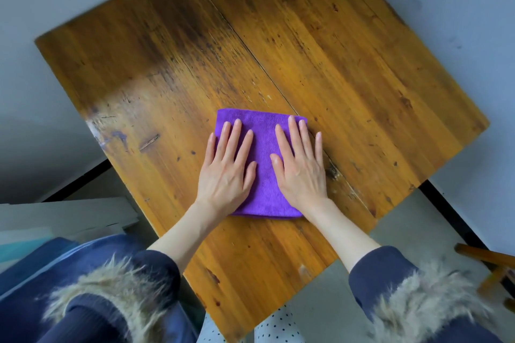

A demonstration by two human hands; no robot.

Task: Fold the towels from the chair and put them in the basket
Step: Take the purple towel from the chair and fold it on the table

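Fur-cuffed sleeves lead to both hands — left hand, right hand — fingers straight, spread, pressing the folded purple towel directly beneath, long axis near-to-far on the tabletop.

Purple towel folded into compact rectangle, plush microfibre, several layers showing at my near edge. Lies flat on wooden worktop, near my side, just left of seam between boards. My left hand and right hand press flat on it, fingers straight, spread.
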